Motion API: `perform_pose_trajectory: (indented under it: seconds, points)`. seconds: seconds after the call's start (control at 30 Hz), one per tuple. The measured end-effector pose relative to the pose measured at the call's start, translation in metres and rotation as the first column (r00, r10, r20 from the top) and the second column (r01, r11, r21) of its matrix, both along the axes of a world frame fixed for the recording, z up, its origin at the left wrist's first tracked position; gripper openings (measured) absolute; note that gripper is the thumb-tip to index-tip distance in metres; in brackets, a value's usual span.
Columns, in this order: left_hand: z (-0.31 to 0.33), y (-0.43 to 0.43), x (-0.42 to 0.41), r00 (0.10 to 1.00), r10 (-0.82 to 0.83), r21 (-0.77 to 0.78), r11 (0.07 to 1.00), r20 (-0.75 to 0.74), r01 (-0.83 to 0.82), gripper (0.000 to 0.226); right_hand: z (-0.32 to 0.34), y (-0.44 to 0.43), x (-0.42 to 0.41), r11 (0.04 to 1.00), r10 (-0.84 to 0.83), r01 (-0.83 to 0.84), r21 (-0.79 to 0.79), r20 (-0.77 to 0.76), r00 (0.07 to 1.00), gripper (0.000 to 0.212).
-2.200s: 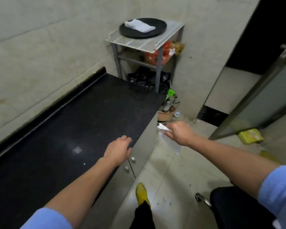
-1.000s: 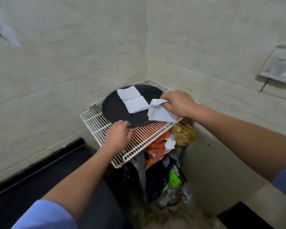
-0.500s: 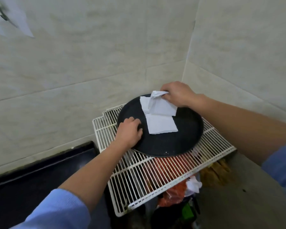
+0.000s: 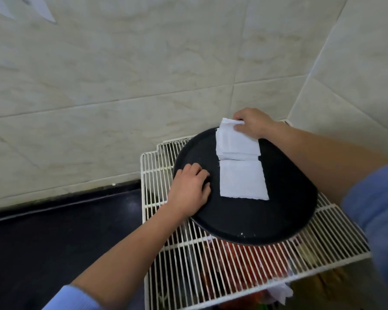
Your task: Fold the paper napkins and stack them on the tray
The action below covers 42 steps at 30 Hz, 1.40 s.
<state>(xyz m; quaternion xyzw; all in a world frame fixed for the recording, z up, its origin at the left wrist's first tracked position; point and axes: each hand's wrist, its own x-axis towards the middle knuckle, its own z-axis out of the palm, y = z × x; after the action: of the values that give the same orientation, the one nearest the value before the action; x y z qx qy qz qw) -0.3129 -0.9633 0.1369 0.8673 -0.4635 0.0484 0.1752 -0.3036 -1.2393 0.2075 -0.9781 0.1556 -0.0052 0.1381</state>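
Observation:
A round black tray (image 4: 244,220) sits on a white wire rack (image 4: 211,276). On the tray lie a flat folded white napkin (image 4: 242,180) and, behind it, a small stack of folded napkins (image 4: 238,151). My right hand (image 4: 253,125) pinches the far corner of the top folded napkin (image 4: 231,135), which lies on that stack. My left hand (image 4: 188,191) rests on the tray's left rim, fingers curled over the edge.
Tiled walls meet in a corner behind the rack. A black countertop (image 4: 54,231) lies to the left, lower than the rack. Red and orange bags (image 4: 240,260) show through the wires below the tray.
I walked from the counter to the rack. My right hand carried the napkin over the tray and lowered it onto the stack. My left hand came to the tray's rim.

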Motion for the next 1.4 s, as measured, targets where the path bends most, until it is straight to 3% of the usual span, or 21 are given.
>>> perform_pose_trajectory:
  seconds: [0.07,0.17,0.27,0.43,0.6,0.77,0.9,1.0,1.13,1.4]
  points:
    - [0.0,0.0,0.0,1.0,0.005,-0.001,1.0,0.006,-0.005,0.028,-0.011,-0.001,0.0,1.0,-0.016,0.016,0.007,-0.013,1.0,0.025]
    - [-0.002,-0.001,0.0,1.0,0.013,-0.008,1.0,0.006,-0.013,0.029,-0.021,0.006,-0.01,0.984,0.001,0.005,-0.177,0.036,0.999,0.052]
    - [-0.003,-0.002,0.0,1.0,0.018,-0.009,1.0,0.009,-0.018,0.029,-0.033,0.021,-0.023,0.968,0.093,-0.05,-0.247,0.166,0.982,0.052]
    - [-0.004,-0.002,0.001,1.0,0.022,-0.017,1.0,0.015,-0.021,0.028,-0.065,0.044,-0.028,0.989,0.05,-0.054,-0.139,-0.032,0.998,0.058]
    - [-0.003,-0.001,0.002,1.0,0.012,-0.019,1.0,-0.002,-0.012,0.028,-0.052,0.049,-0.026,0.99,0.026,-0.04,-0.136,-0.104,0.994,0.059]
    - [0.017,0.015,-0.006,0.999,0.023,-0.027,0.999,-0.027,-0.023,0.032,-0.016,0.064,-0.04,0.993,-0.004,0.018,-0.117,0.119,0.993,0.048]
    - [0.031,0.064,-0.016,0.984,0.179,-0.074,0.981,0.015,-0.178,0.029,0.011,0.103,-0.036,0.983,0.116,-0.076,-0.167,0.238,0.964,0.039]
    - [0.024,0.131,-0.034,0.934,0.358,-0.043,0.933,-0.02,-0.358,0.026,0.016,0.164,-0.032,0.968,0.243,-0.207,-0.14,0.33,0.912,0.036]
    - [0.005,0.242,-0.079,0.827,0.561,0.133,0.822,-0.028,-0.554,0.028,0.0,0.274,-0.042,0.885,0.46,-0.451,-0.117,0.366,0.809,0.032]
    - [-0.005,0.461,-0.184,0.443,0.895,0.277,0.438,-0.048,-0.855,0.024,-0.002,0.497,-0.064,0.62,0.783,-0.764,-0.18,0.209,0.586,0.033]
